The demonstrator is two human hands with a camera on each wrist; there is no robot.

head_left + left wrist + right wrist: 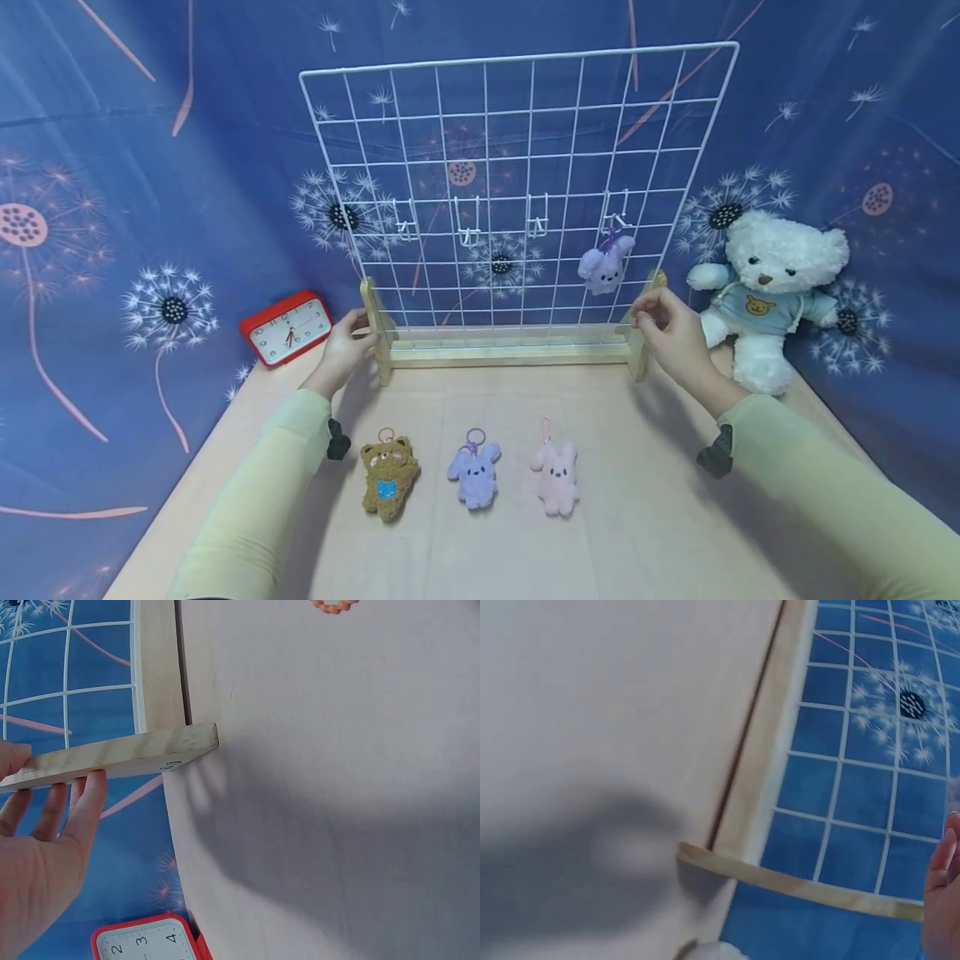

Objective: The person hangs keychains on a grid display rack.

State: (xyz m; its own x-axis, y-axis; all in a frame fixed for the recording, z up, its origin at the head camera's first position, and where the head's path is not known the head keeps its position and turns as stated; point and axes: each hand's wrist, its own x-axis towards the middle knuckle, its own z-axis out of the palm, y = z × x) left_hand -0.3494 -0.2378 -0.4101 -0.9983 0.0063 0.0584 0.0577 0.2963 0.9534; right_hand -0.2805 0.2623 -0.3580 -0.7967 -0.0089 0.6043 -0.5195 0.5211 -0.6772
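Closest to us on the pale table, three plush charms lie in a row: a brown bear, a purple rabbit and a pink rabbit. Beyond them, we see the wooden stand upright toward the back. The left hand pinches its left leg, thumb on one face and fingers on the other; the right hand grips the right leg near its top. A red clock sits beside the left hand, a white teddy beside the right. The stand carries a white wire grid with four hooks; another purple rabbit hangs from the rightmost. Behind everything we have a blue dandelion cloth.
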